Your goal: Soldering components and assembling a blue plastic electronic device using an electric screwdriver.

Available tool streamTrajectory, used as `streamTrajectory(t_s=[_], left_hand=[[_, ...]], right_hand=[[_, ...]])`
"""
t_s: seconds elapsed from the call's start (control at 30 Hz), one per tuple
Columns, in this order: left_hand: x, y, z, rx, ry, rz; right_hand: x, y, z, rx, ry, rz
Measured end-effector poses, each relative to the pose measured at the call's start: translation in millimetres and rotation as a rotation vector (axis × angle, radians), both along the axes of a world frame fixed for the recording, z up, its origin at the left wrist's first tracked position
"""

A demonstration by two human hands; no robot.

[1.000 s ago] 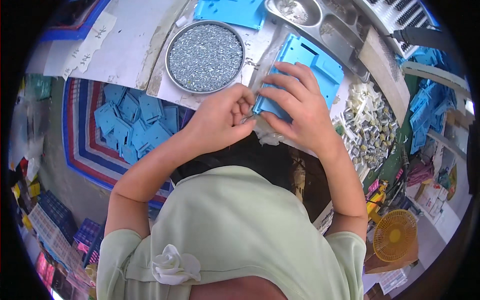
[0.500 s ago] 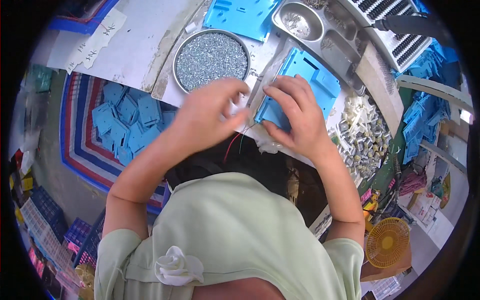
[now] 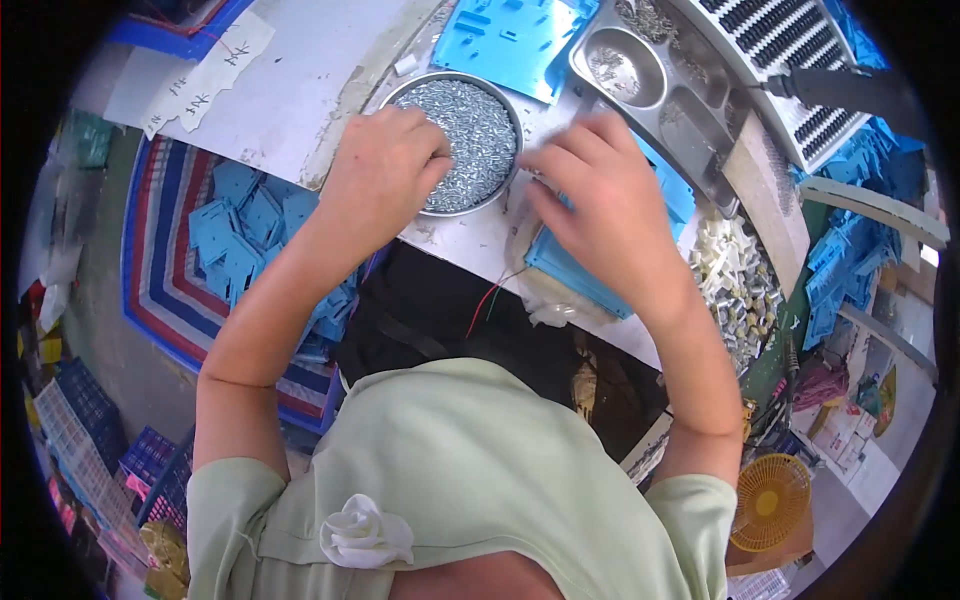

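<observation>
A round metal dish (image 3: 473, 207) full of small silvery metal pins (image 3: 475, 130) stands on the bench. My left hand (image 3: 385, 165) is over its left side, fingers curled and fingertips closed together at the pins; whatever they hold is too small to make out. To the right, a blue plastic panel (image 3: 575, 270) lies on clear plastic wrapping (image 3: 548, 310), with thin red and green wires (image 3: 490, 298) hanging off the near edge. Above this panel hovers my right hand (image 3: 610, 200), hiding most of it. Its fingers are bent, with thumb and forefinger apart and nothing visible between them.
Another blue panel (image 3: 510, 45) lies behind the dish. A metal compartment tray (image 3: 655, 95) with small parts is at the back right, beside a pile of white and metallic parts (image 3: 735, 270). Left of the bench, a striped bag (image 3: 170, 250) holds several blue pieces (image 3: 235, 245).
My left hand has moved left and up, from beside the panel to the dish. My right hand has lifted off the panel and shifted slightly up. The view has shifted a little.
</observation>
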State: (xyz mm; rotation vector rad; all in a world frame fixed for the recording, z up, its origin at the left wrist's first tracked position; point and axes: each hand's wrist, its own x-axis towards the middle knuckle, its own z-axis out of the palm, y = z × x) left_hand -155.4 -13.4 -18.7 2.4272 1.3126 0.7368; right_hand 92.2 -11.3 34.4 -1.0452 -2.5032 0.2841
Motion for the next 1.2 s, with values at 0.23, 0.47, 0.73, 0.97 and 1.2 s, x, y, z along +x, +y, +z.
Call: streamTrajectory(t_s=[0.23,0.47,0.73,0.97,1.2], left_hand=[[-11,1,-3,0.045,-0.115,0.073],[2,5,10,-0.132,-0.296,0.172],[19,-4,11,-0.541,-0.550,0.165],[56,5,20,-0.557,-0.514,0.060],[106,37,20,-0.422,-0.367,-0.055]], right_hand=[[-53,46,-22,-0.022,-0.449,0.112],[-39,49,-24,0.077,-0.263,0.011],[96,14,27,-0.420,0.371,-0.493],[162,4,-6,-0.616,0.275,-0.672],[163,25,7,-0.844,0.196,-0.608]])
